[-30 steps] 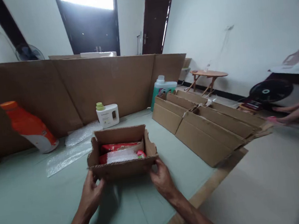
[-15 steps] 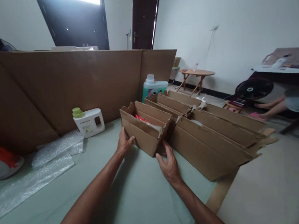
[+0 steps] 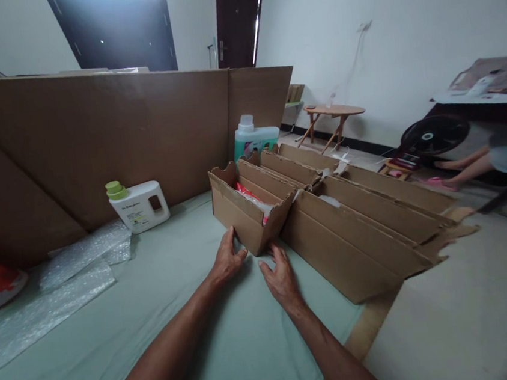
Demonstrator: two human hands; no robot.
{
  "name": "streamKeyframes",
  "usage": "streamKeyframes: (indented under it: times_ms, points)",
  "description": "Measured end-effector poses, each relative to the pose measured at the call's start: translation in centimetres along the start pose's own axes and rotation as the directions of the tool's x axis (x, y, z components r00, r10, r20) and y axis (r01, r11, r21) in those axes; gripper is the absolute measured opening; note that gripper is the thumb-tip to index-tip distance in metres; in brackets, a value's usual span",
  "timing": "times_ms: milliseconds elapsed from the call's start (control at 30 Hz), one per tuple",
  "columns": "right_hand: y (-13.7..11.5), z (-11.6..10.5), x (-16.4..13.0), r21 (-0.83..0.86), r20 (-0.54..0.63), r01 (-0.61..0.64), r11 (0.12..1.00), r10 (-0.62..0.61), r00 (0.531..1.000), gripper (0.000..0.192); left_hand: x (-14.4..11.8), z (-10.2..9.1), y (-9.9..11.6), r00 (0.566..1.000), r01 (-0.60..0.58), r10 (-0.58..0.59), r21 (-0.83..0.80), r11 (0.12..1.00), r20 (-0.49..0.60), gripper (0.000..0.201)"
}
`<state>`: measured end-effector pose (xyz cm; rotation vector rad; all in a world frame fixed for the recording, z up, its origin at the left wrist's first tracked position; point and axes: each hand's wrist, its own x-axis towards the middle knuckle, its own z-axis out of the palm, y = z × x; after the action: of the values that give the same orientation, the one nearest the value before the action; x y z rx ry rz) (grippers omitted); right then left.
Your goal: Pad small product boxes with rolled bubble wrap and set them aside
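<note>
My left hand is flat against the near side of the small open carton, fingers loose, not clamped on anything. My right hand is just below the carton's near corner, fingertips brushing the bottom edge, grip open too. The carton sits on the pale green desk, butted up against the row of longer cardboard boxes on its right. Inside the carton there's red packaging with some clear wrap over it. Behind the carton stands a teal detergent jug, and well off to its left a white jug with a green cap, with bubble wrap lying past that. A tall cardboard wall runs behind the carton. Far right of the carton, another person's legs are beside a floor fan.
</note>
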<state>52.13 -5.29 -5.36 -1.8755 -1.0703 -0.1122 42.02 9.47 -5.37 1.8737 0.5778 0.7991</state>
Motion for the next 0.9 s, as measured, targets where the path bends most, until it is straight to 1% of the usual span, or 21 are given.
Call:
streamKeyframes:
  times_ms: [167, 267, 367, 467, 567, 700, 800, 900]
  points:
    - [-0.6, -0.5, -0.1, -0.061, 0.041, 0.035, 0.998, -0.032, 0.999, 0.031, -2.8, 0.1, 1.8, 1.000, 0.001, -0.003, 0.182, 0.983, 0.012, 0.076]
    - [-0.7, -0.4, 0.0, -0.084, 0.050, 0.048, 0.995, -0.044, 0.998, 0.030, -4.5, -0.3, 2.8, 0.999, -0.005, -0.004, 0.243, 0.970, 0.037, 0.075]
    - [-0.7, -0.2, 0.1, -0.107, 0.051, 0.053, 0.993, -0.048, 0.998, 0.035, -5.4, -0.8, 3.2, 0.999, 0.012, -0.022, 0.257, 0.966, 0.037, 0.083]
    - [-0.7, -0.1, 0.2, -0.131, 0.054, 0.056, 0.990, -0.049, 0.997, 0.039, -4.4, -1.4, 3.2, 0.998, 0.048, -0.054, 0.237, 0.970, 0.019, 0.092]
    - [-0.7, 0.0, 0.1, -0.148, 0.061, 0.059, 0.987, -0.051, 0.997, 0.043, -2.1, -1.7, 3.0, 0.998, 0.067, -0.067, 0.203, 0.977, -0.008, 0.102]
    - [-0.5, 0.1, -0.2, -0.181, 0.069, 0.056, 0.982, -0.045, 0.997, 0.045, 0.5, -1.2, 2.5, 0.999, 0.052, -0.051, 0.163, 0.985, -0.012, 0.119]
    - [-0.3, 0.1, -0.4, -0.206, 0.080, 0.057, 0.977, -0.042, 0.996, 0.046, 1.2, -0.4, 2.0, 0.999, 0.040, -0.039, 0.158, 0.987, -0.010, 0.122]
    - [-0.4, -0.2, -0.4, -0.207, 0.107, 0.072, 0.976, -0.050, 0.993, 0.042, 1.3, 0.1, 1.9, 0.999, 0.041, -0.039, 0.192, 0.980, -0.011, 0.118]
